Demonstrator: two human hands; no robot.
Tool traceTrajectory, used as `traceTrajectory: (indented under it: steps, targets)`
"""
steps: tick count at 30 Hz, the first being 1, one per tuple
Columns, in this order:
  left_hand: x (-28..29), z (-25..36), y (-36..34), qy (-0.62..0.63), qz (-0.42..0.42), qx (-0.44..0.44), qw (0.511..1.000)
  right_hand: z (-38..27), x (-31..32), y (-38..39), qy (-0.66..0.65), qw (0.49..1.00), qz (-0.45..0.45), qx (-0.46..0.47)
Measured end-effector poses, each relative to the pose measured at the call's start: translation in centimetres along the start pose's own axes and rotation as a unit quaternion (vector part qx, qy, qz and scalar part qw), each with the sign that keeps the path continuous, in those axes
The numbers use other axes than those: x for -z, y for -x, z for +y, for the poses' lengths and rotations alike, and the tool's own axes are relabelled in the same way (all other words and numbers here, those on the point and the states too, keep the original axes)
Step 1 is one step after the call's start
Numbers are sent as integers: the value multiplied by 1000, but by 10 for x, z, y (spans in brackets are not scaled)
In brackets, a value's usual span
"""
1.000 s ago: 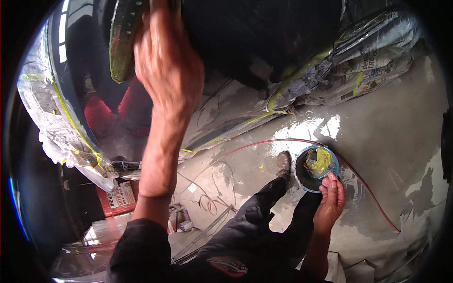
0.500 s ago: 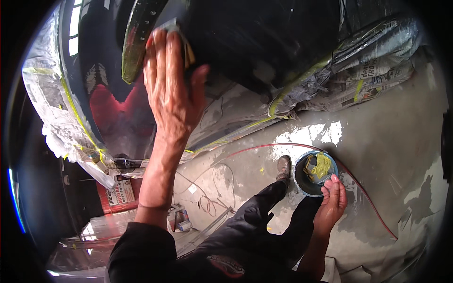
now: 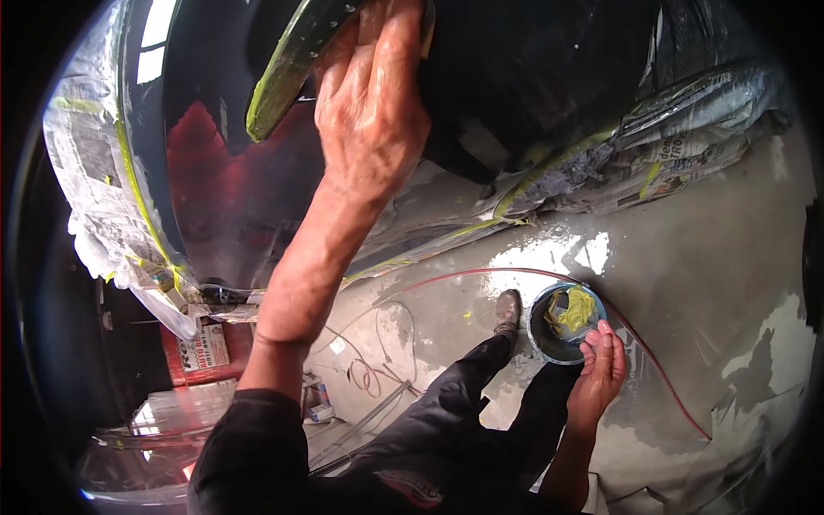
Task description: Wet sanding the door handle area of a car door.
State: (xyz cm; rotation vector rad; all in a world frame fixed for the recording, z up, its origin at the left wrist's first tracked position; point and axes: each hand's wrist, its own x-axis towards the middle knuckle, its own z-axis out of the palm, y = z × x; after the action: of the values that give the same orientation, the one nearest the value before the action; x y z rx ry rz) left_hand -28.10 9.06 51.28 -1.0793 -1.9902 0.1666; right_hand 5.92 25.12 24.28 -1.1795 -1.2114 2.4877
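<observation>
My left hand (image 3: pixel 371 94) is at the top centre on a glossy dark car panel (image 3: pixel 219 206), its fingers closed over a pad with a tan edge (image 3: pixel 427 45); most of the pad is hidden. It lies just right of a raised curved dark piece edged with yellow-green tape (image 3: pixel 279 73). My right hand (image 3: pixel 601 365) is low on the right, fingers curled, by the rim of a bucket (image 3: pixel 541 339) holding crumpled yellow material (image 3: pixel 577 305). What it holds, if anything, is too small to make out.
Newspaper and plastic masking (image 3: pixel 687 137) borders the panel. A red hose (image 3: pixel 644 343) and grey cables (image 3: pixel 365 378) lie on the wet concrete floor (image 3: pixel 704 257). My shoe (image 3: pixel 506 311) is beside the bucket. A red object (image 3: pixel 184 352) stands at lower left.
My left hand has moved right and up along the panel beside the curved piece, its fingers now more bent. My right hand stays by the bucket.
</observation>
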Motion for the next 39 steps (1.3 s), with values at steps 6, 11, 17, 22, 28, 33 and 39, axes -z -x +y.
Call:
traceTrajectory:
  steps: [6, 11, 17, 22, 28, 33, 39]
  targets:
    - [15, 12, 17, -51, -1, 102, 994, -20, -6, 5, 8, 1000, 8, -14]
    - [18, 17, 3, -21, -14, 159, 987, -35, -6, 7, 9, 1000, 13, 4]
    - [10, -2, -16, -22, 25, 103, 994, -67, -21, 13, 41, 999, -5, 19]
    - [42, 12, 2, 22, -104, 174, 979, -86, -24, 27, 62, 997, -31, 19]
    - [31, 7, -14, -44, -134, 186, 972, -94, -24, 39, 97, 994, -47, 23]
    - [28, 11, -22, -28, -129, 218, 967, -97, -33, 47, 108, 993, -51, 4]
    - [38, 15, 7, -2, -123, 179, 976, -96, -55, 54, 121, 992, -43, -6]
